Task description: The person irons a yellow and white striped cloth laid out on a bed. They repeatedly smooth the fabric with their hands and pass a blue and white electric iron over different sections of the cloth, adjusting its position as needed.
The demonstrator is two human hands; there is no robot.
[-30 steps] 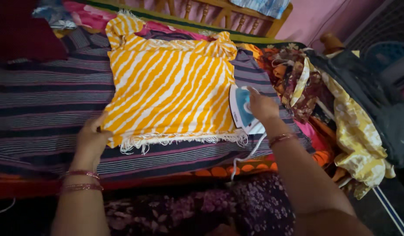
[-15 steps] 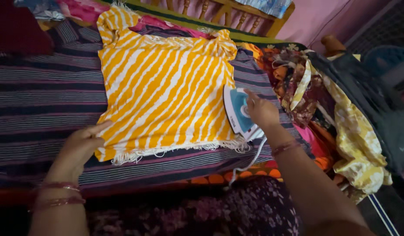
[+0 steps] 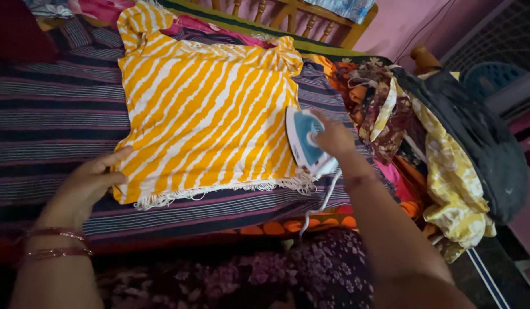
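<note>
A yellow and white striped garment [image 3: 205, 117] is seen laid flat on a dark striped cover [image 3: 53, 120] spread over a bed. Its fringed hem lies toward the viewer, at 6 o'clock, with a band of bare cover showing between the fringe and the bed's near edge. The left hand [image 3: 84, 186] is held open and flat, fingers spread, at the garment's near left corner, about 8 o'clock; its fingertips are touching the cloth edge. To the left of the garment, at 9 o'clock, a wide stretch of cover is left bare. A blue and white iron [image 3: 306, 140] is gripped by the right hand [image 3: 333, 137], the fingers closed on its handle, at the garment's right edge near 3 o'clock. The iron is seen tilted up on its side, and whether its plate touches the cloth cannot be told. A white cord [image 3: 319, 203] is seen trailing from it over the near edge. Just right of the iron, a heap of clothes [image 3: 442, 166] is crowded against the cover, leaving little room there. A wooden headboard [image 3: 299, 14] and a pink wall [image 3: 402, 23] are seen at 12 to 1 o'clock.
</note>
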